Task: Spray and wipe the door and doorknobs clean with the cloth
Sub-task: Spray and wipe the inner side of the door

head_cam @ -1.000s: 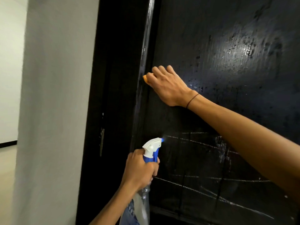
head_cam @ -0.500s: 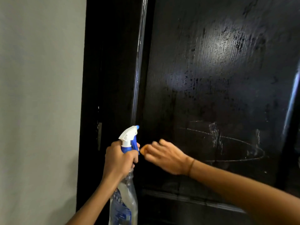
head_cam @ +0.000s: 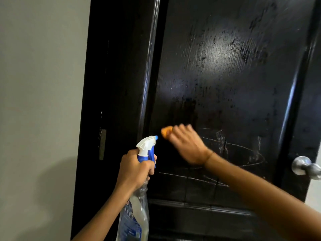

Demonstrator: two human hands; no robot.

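right hand | dropped with orange cloth from upper door edge to beside spray bottle | blurred, contact unclear

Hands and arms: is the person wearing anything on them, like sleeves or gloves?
No gloves and no sleeves show: both forearms are bare up to the frame's edge. The right hand has a thin dark band around its wrist, like a string bracelet. The left hand shows nothing at its wrist. The right hand is blurred, so finer details cannot be told.

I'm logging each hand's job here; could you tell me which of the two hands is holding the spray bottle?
The left hand grips the clear plastic spray bottle by its blue-and-white trigger head; the right hand instead holds an orange cloth against the black door.
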